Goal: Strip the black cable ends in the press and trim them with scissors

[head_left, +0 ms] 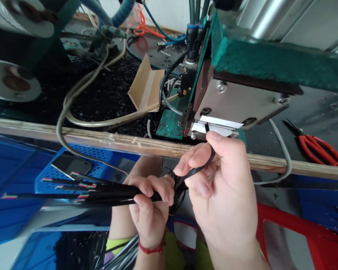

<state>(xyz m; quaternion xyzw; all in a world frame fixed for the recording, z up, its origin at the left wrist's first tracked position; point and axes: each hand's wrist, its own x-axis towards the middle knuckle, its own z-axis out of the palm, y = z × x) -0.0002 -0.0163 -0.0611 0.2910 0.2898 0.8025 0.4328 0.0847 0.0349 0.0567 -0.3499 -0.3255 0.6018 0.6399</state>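
My left hand (153,198) is closed round a bundle of black cables (109,193). Their ends point left and show short coloured wires, red, green and white among them. In my right hand (222,176) a single black cable (198,170) is pinched between thumb and fingers, bent in a curve. Its tip reaches up to the slot between two white strips on the metal head of a green press machine (233,101). The very end of that cable is hidden in the slot.
Red-handled scissors (318,148) lie on the bench at right. A wooden edge (124,138) runs along the bench front. Black scraps and a bent cardboard piece (148,86) lie behind it. A phone (71,164) rests on a blue stool; a red stool (287,221) stands lower right.
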